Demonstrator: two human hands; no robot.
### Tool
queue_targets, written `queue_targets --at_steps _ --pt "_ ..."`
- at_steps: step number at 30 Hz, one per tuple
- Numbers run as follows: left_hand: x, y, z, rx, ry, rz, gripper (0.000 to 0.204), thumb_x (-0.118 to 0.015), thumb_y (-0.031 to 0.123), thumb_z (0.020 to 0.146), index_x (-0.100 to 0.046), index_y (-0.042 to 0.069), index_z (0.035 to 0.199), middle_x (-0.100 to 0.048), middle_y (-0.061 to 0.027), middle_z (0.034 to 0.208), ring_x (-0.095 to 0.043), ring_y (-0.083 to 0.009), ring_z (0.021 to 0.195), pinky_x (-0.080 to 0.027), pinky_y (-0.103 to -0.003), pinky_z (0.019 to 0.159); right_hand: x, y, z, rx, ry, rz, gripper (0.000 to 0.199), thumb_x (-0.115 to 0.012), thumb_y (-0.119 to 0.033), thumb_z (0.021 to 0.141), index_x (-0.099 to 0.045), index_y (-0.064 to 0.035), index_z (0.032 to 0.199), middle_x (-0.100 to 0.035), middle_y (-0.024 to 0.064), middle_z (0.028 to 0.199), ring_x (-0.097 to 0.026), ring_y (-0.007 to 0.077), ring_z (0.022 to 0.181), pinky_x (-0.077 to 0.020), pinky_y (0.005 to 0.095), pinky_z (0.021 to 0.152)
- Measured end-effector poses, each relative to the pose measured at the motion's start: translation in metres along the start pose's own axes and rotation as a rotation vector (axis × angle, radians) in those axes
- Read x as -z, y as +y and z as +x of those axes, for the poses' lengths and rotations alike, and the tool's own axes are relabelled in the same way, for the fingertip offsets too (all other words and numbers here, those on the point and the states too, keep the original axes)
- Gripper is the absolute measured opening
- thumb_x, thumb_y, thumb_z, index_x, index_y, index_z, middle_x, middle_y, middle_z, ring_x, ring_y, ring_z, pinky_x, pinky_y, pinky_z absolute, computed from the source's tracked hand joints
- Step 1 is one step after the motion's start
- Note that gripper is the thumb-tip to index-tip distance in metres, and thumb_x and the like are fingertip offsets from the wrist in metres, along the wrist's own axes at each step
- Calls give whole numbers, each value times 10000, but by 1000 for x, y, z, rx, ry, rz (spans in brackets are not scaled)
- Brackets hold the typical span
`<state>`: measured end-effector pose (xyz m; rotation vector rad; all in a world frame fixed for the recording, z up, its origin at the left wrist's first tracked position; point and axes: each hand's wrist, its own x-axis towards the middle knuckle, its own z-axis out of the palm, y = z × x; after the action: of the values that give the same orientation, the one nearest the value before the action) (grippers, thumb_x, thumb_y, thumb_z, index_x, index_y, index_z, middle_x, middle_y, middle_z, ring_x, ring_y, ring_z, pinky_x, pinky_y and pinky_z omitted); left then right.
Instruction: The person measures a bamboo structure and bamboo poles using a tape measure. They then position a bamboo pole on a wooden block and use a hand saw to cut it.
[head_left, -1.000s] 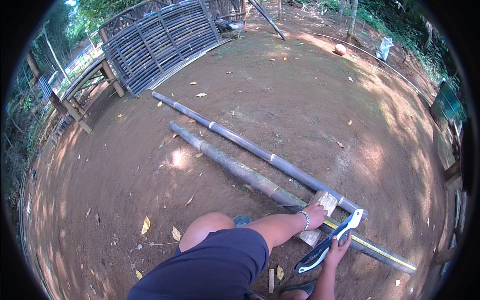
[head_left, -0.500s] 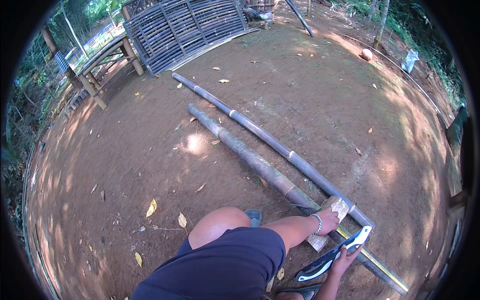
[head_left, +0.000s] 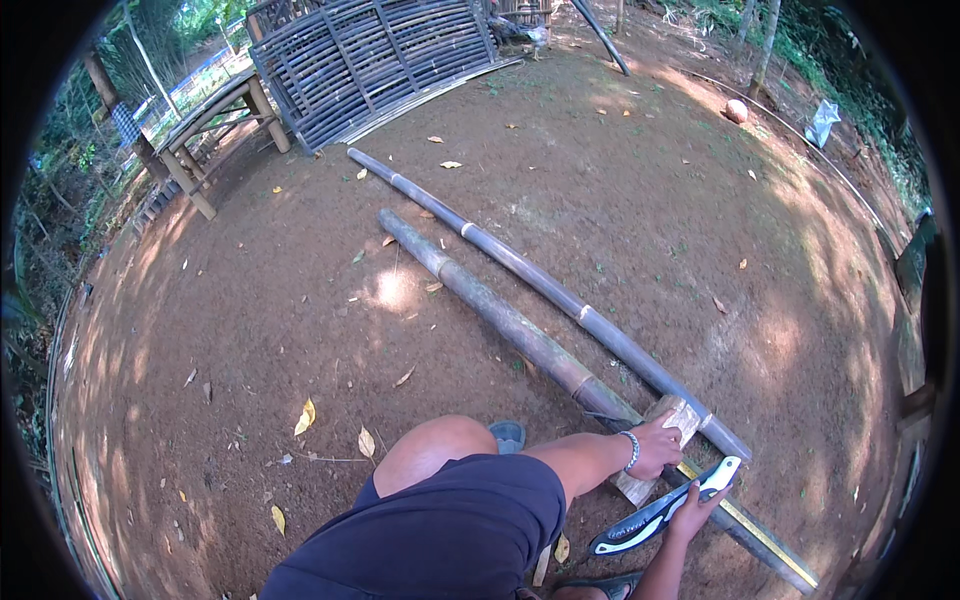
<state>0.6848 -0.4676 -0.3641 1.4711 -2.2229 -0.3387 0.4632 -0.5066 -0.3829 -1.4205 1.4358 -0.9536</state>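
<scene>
A thick bamboo pole (head_left: 525,342) lies slantwise on the ground, its near part resting over a split wood block (head_left: 636,487). My left hand (head_left: 655,447), with a bracelet at the wrist, is closed over the pole beside the block's upper end. A yellow measuring tape (head_left: 745,520) stretches from beside that hand along the pole to its near end. In my right hand (head_left: 692,512) is a pruning saw (head_left: 640,527), its handle white and black and its long part dark with white edging. The saw slants beside the pole; my right fingers are partly hidden behind it.
A thinner bamboo pole (head_left: 530,272) lies alongside, farther right. At the back stand a bamboo slat panel (head_left: 390,60) and a bamboo bench (head_left: 210,120). My sandalled foot (head_left: 508,436) is left of the thick pole. Dry leaves (head_left: 305,416) dot the dirt.
The saw's handle end has dipped slightly, and my right hand has shifted a little with it. My left hand stays on the pole.
</scene>
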Motion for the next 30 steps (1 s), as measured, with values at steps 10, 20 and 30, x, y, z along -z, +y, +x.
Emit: queue_targets --at_steps 10,20,30 --pt "11 -1 -2 1 -52 -108 181 -674 286 715 -742 149 811 -707 6 875 -518 -223 1180 -86 -654 1181 -11 -15 8 90 -124 -105 875 -559 23 894 -42 -118 1586 -226 265 1574 -468 303 1305 -377 383 1067" --pt "10 -1 -1 -11 -2 -111 184 -667 300 763 -761 143 787 -703 5 815 -531 -224 1154 -95 -651 1180 -44 -54 2 49 -16 97 789 -556 1 911 -118 -72 1564 -219 221 1578 -324 316 1412 -285 403 1136" --pt "13 1 3 34 -42 -109 214 -658 298 832 -746 103 841 -700 -26 880 -552 -223 1121 -127 -627 1181 -54 -44 25 133 77 139 740 -556 -20 934 -163 -85 1558 -274 217 1549 -377 307 1366 -300 407 1123"
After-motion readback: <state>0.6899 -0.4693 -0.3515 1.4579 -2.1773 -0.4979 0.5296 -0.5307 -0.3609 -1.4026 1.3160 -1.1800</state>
